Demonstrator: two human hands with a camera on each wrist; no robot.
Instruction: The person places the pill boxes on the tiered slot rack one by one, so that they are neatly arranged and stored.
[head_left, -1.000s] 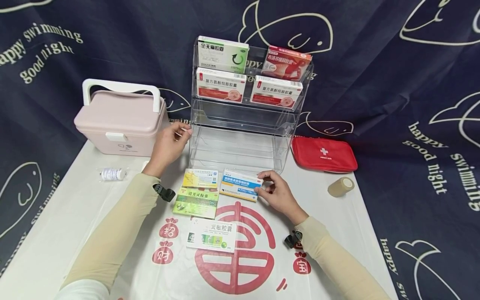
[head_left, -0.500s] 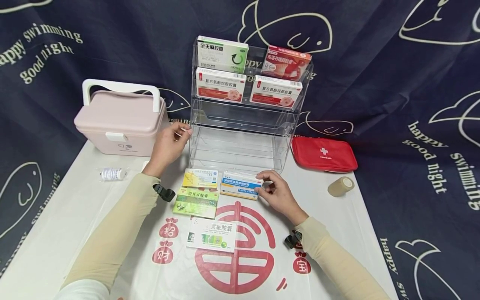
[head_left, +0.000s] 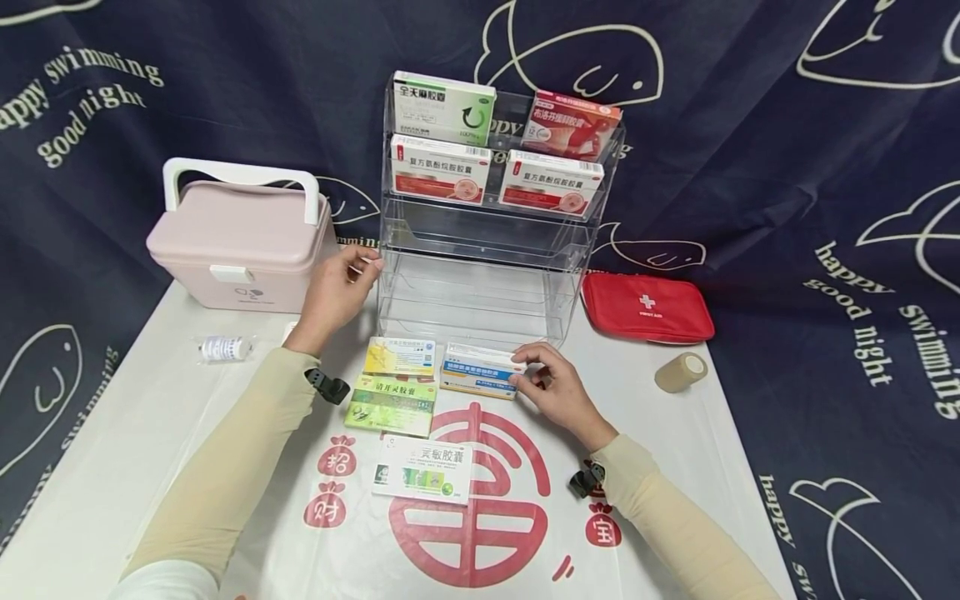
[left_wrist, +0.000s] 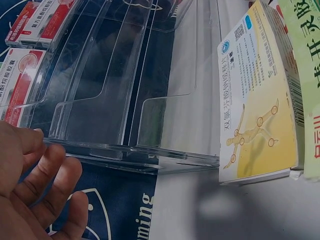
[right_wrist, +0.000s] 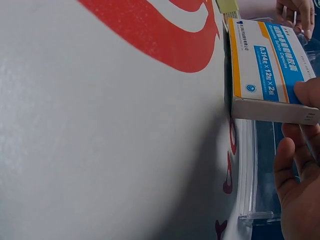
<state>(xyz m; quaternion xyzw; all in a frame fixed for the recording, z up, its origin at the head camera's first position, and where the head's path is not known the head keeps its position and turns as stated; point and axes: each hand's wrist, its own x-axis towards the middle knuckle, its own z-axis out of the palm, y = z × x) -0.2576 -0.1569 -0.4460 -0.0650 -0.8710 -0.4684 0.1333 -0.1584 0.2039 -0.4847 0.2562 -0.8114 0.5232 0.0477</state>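
My right hand [head_left: 521, 369] pinches the right end of a blue-and-white medicine box [head_left: 476, 369], which is tipped up on the white table cover just in front of a clear acrylic tiered rack [head_left: 480, 283]. The right wrist view shows the box [right_wrist: 267, 60] with my thumb and fingers [right_wrist: 292, 165] at its end flap. My left hand [head_left: 363, 262] rests with fairly straight fingers [left_wrist: 40, 165] against the rack's left wall [left_wrist: 125, 100]. A yellow box [head_left: 400, 357] [left_wrist: 255, 110] and a green box [head_left: 392, 404] lie left of the blue one.
The rack's top two tiers hold several boxes [head_left: 442, 167]; its lower tiers are bare. A white box [head_left: 423, 469] lies near me. A pink handled case [head_left: 240, 237] and small bottle [head_left: 223, 347] are left; a red first-aid pouch [head_left: 648, 308] and bandage roll [head_left: 681, 372] right.
My right hand has tipped the blue-and-white box up a little and drawn it slightly toward the rack. The left hand has stayed on the rack's side.
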